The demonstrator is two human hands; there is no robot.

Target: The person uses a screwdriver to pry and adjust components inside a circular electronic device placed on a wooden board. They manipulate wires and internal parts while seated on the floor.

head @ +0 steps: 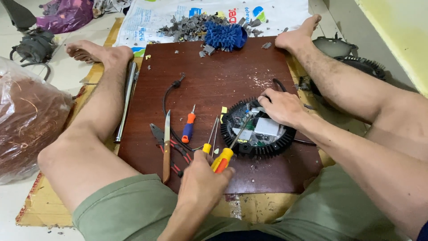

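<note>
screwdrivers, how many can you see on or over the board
3. One with an orange and blue handle lies on the board; a thin yellow-handled one lies beside it; a yellow and orange one is in the left hand, tip in the round black unit. Others may be hidden.

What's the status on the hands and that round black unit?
Left hand grips yellow screwdriver, tip inside round black unit. Right hand steadies its far rim. Knife, pliers alongside.
</note>
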